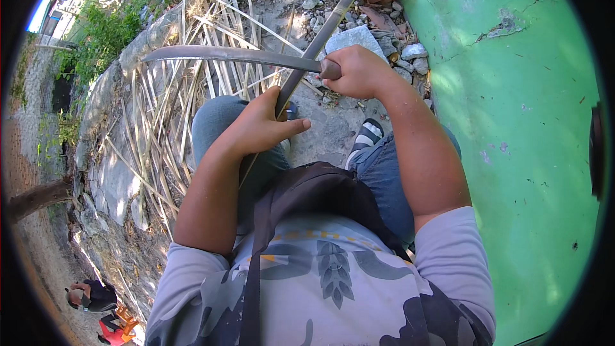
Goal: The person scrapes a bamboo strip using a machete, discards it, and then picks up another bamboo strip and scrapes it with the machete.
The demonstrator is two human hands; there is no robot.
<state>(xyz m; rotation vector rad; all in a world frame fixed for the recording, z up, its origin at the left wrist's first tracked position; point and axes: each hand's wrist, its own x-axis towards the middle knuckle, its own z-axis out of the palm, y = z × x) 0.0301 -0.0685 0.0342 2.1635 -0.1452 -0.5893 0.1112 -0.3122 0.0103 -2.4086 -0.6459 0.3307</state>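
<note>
My right hand (360,72) is closed round the short handle of a machete (230,55). Its long, slightly curved blade points left and lies across a long grey-brown bamboo pole (332,20), touching or just above it. The pole slants from the top of the view down towards my lap. Below the crossing, my left hand (269,123) grips the pole with the thumb stuck out to the right; most of its fingers are hidden behind the pole and palm. Split pale strips (160,128) lie heaped on the ground left of my knee.
A green wall or painted surface (506,154) fills the right side. Rubble and stones (355,41) lie beside it. My sandalled foot (366,138) stands on rough concrete. Green bushes (109,32) grow at upper left. Two people (96,296) are far off at lower left.
</note>
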